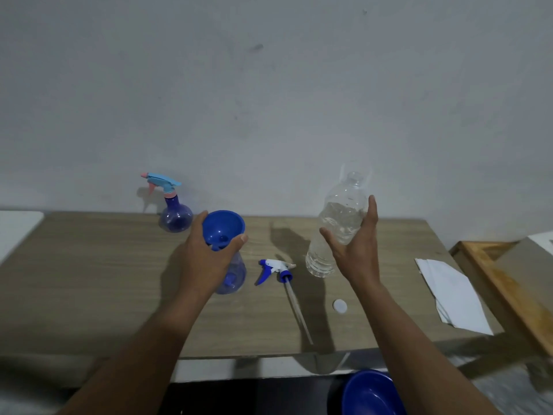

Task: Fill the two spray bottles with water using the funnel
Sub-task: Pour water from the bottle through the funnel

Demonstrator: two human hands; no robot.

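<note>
A blue funnel sits in the neck of a clear blue spray bottle standing uncapped near the table's middle. My left hand grips the funnel's lower cone from the left, thumb on its front. That bottle's blue-and-white spray head lies beside it, its tube pointing towards me. A second spray bottle with a light blue and pink head stands at the back against the wall. My right hand holds a clear uncapped water bottle, tilted, thumb on its left and fingers round its right side.
A white bottle cap lies on the wooden table near my right wrist. Folded white papers lie at the right end, beside a wooden frame. A blue basin sits below the front edge.
</note>
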